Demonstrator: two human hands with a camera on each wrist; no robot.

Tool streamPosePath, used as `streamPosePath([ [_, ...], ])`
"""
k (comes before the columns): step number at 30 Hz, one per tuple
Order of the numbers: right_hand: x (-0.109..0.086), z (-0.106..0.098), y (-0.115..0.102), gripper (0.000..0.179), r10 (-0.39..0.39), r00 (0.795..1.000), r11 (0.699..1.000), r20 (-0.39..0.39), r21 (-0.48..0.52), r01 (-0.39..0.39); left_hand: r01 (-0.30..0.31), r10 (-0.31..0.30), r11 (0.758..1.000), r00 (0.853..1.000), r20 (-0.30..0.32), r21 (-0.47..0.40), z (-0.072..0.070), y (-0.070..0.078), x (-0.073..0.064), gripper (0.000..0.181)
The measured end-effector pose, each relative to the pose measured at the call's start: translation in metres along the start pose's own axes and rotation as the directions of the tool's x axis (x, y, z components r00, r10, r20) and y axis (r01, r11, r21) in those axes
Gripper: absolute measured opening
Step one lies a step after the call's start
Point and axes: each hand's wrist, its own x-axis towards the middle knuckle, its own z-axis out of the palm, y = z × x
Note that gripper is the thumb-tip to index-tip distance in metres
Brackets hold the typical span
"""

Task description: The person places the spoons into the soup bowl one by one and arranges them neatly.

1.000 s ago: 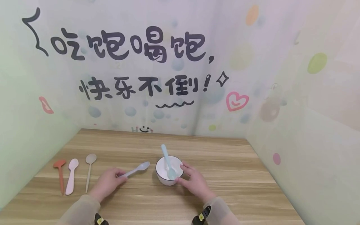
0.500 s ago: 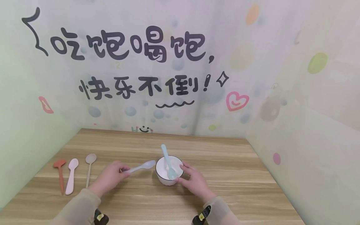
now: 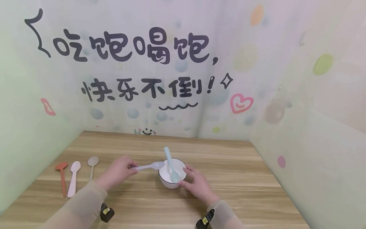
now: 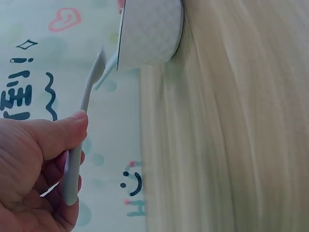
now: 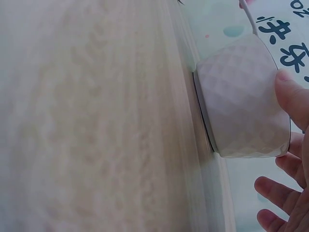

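My left hand (image 3: 121, 171) pinches the handle of a pale lavender spoon (image 3: 158, 165) between thumb and fingers. The spoon is held raised, its scoop overlapping the left rim of a white bowl (image 3: 169, 184) in the head view. In the left wrist view, the spoon's (image 4: 72, 169) handle end lies across the curled fingers. A light blue spoon (image 3: 170, 160) leans inside the bowl, its handle sticking out past the far rim. With thumb and index finger at the rim, my right hand (image 3: 200, 187) steadies the bowl on its right side; the other fingers spread loosely in the right wrist view.
On the left of the wooden table (image 3: 237, 178) lie an orange ladle-like utensil (image 3: 62, 179), a pink spoon (image 3: 72, 178) and a beige spoon (image 3: 92, 162), the last partly hidden by the left sleeve. Printed wall sheets (image 3: 183, 121) enclose the table's back and sides.
My left hand has risen and moved right and away, bringing the lavender spoon from left of the bowl to its rim. My right hand and the bowl have stayed put.
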Motion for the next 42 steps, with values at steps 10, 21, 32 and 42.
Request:
streamPosePath([
  [10, -0.001, -0.001, -0.003, 0.071, -0.014, 1.0, 1.0, -0.001, -0.002, 0.014, -0.166, 0.165, 0.973, 0.986, 0.018, 0.163, -0.001, 0.019, 0.016, 0.004],
  [21, -0.001, -0.001, -0.003, 0.067, -0.011, 1.0, 1.0, -0.011, 0.006, 0.011, -0.28, 0.28, 0.91, 0.959, 0.045, 0.305, 0.009, 0.036, 0.026, 0.007],
  [32, -0.001, 0.0, -0.002, 0.068, -0.025, 1.0, 1.0, -0.011, -0.012, 0.025, -0.362, 0.369, 0.834, 0.927, 0.068, 0.416, 0.026, 0.042, 0.036, 0.01],
  [42, -0.001, 0.001, -0.002, 0.068, -0.02, 1.0, 0.999, -0.015, -0.038, 0.02, -0.407, 0.425, 0.82, 0.904, 0.048, 0.403, 0.036, 0.049, 0.037, 0.013],
])
